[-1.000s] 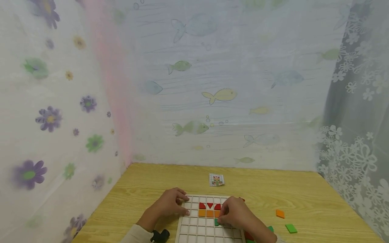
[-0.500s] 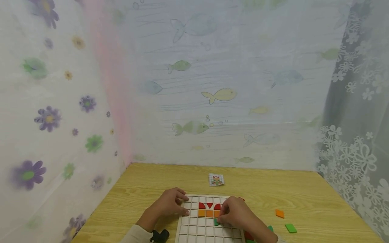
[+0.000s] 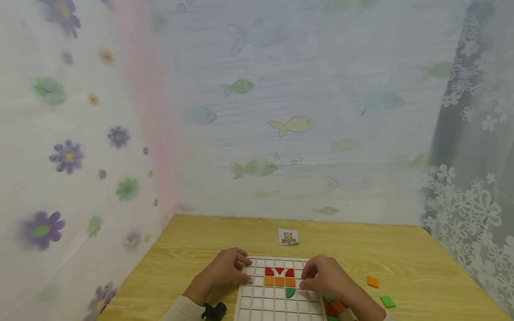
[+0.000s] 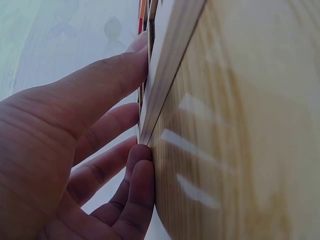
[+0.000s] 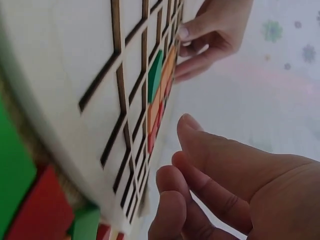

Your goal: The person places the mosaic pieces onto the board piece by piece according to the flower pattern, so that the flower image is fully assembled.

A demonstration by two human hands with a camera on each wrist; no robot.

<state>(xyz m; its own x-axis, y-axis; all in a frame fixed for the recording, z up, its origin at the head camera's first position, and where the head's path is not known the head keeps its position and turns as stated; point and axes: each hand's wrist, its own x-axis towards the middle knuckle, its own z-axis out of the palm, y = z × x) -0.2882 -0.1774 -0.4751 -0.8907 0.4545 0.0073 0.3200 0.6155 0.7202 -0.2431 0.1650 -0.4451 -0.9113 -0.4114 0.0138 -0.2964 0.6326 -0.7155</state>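
A pale wooden grid board (image 3: 246,304) lies on the table. Red quarter-round pieces (image 3: 268,271) flank a red triangle (image 3: 279,271), above a row of orange squares (image 3: 279,281). Below that row's right end sits a green quarter-round piece (image 3: 290,293), also seen edge-on in the right wrist view. My left hand (image 3: 225,269) rests on the board's left edge, thumb and fingertips touching its top. My right hand (image 3: 328,277) hovers near the right side, thumb and fingers apart with nothing between them (image 5: 215,185).
A small picture card (image 3: 288,237) lies behind the board. Loose red, green and orange pieces (image 3: 336,306) are heaped to its right, partly under my right forearm. Farther right lie an orange piece (image 3: 372,281) and a light green one (image 3: 387,301). A black object (image 3: 214,311) is beside my left wrist.
My right hand has let go of the green quarter-round piece and moved right, leaving it on the board. My left hand stays at the board's left edge.
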